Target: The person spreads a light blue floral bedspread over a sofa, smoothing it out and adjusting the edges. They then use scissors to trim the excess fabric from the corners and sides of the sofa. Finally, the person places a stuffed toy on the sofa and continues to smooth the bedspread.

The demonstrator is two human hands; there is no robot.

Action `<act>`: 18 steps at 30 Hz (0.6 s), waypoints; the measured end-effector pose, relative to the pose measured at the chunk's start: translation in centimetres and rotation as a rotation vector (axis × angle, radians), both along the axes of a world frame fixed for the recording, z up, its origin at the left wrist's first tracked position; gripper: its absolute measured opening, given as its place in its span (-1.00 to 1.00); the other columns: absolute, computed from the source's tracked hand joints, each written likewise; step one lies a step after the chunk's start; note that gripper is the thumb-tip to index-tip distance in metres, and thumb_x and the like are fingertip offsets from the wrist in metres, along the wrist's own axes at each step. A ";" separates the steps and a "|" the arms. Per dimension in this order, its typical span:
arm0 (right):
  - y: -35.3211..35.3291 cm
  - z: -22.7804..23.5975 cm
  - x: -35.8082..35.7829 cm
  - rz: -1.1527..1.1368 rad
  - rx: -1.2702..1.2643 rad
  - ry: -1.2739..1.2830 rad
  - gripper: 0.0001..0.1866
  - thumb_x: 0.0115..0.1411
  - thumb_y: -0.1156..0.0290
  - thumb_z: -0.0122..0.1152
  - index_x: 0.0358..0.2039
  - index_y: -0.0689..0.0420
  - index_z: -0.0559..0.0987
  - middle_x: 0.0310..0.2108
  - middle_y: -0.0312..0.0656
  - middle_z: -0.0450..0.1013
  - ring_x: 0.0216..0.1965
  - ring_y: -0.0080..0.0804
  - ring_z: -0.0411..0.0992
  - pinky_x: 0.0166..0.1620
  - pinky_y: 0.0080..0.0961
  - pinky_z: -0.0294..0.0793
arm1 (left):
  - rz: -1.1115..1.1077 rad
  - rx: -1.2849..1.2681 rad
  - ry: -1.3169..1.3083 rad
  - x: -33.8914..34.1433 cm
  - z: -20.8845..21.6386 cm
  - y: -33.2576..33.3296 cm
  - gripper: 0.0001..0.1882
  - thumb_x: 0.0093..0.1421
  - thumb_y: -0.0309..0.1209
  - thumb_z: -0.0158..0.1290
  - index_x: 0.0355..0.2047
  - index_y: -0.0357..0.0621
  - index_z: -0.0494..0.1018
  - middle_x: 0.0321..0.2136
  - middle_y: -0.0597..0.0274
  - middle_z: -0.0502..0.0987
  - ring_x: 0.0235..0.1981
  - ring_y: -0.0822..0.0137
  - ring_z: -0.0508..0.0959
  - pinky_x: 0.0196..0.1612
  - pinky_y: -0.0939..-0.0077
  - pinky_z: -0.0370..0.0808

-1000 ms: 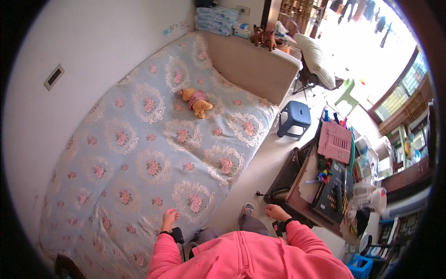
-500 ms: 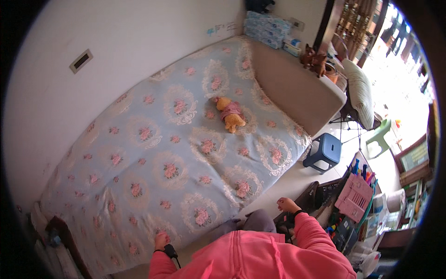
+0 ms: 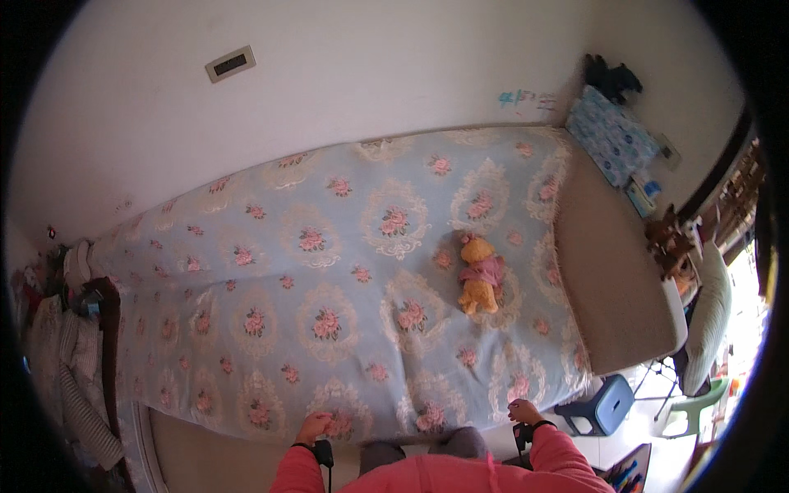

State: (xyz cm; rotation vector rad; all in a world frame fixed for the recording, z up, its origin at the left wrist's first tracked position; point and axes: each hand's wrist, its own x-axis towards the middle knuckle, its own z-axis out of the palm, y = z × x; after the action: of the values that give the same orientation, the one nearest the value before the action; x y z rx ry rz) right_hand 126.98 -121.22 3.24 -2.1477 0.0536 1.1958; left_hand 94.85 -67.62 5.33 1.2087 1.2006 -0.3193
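Note:
My left hand (image 3: 314,426) is at the near edge of a pale blue floral cover (image 3: 362,312), its fingers loosely bent and nothing seen in them; whether it touches the cloth I cannot tell. Near the cover's right front corner, my right hand (image 3: 523,410) is half open, also with nothing visible in it. Both wrists wear black bands with small dark devices. Farther off, out of reach of either hand, a yellow teddy bear (image 3: 479,287) in a pink garment lies on the cover.
A beige armrest (image 3: 620,304) closes the right end. Blue packages (image 3: 612,135) and a brown plush toy (image 3: 670,238) rest along it. A dark blue stool (image 3: 612,404) and a green stool (image 3: 699,408) stand at the lower right. Folded clothes (image 3: 82,394) lie at the left.
The view has swung to the right-angled front of the bed, so the bear and armrest appear farther right and lower. My hands are now both at the cover's near edge.

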 end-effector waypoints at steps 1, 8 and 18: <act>0.7 -1.0 2.4 0.009 0.003 -0.035 -0.70 0.10 0.31 -0.06 -0.32 0.29 0.47 -0.53 -0.12 0.48 -0.52 -0.39 0.48 -0.48 -0.50 0.46 | -0.018 0.017 -0.012 1.5 -1.1 0.2 -0.76 0.08 -0.40 -0.04 -0.26 -0.26 0.41 -0.43 0.18 0.49 -0.48 0.41 0.47 -0.41 0.55 0.43; 6.3 -5.0 11.5 0.115 0.055 -0.052 -0.76 0.15 0.34 -0.07 -0.30 0.24 0.46 -0.54 -0.14 0.47 -0.54 -0.44 0.46 -0.46 -0.54 0.46 | 0.120 0.040 0.058 3.1 -2.4 3.5 -0.74 0.10 -0.43 -0.05 -0.19 -0.25 0.38 -0.41 0.18 0.50 -0.43 0.38 0.49 -0.36 0.52 0.44; 8.4 -3.7 8.0 0.187 0.176 -0.093 -0.73 0.13 0.31 -0.02 -0.30 0.26 0.45 -0.53 -0.11 0.46 -0.54 -0.42 0.44 -0.43 -0.51 0.44 | 0.324 0.005 0.153 -8.4 1.9 -2.1 -0.77 0.07 -0.46 -0.03 -0.23 -0.23 0.38 -0.47 0.16 0.49 -0.47 0.34 0.51 -0.42 0.52 0.47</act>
State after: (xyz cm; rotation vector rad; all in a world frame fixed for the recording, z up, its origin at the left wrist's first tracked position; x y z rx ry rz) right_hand 134.99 -112.83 -0.47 -2.0836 -0.2886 1.1554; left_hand 86.43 -69.75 7.24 0.9869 1.5065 -0.1672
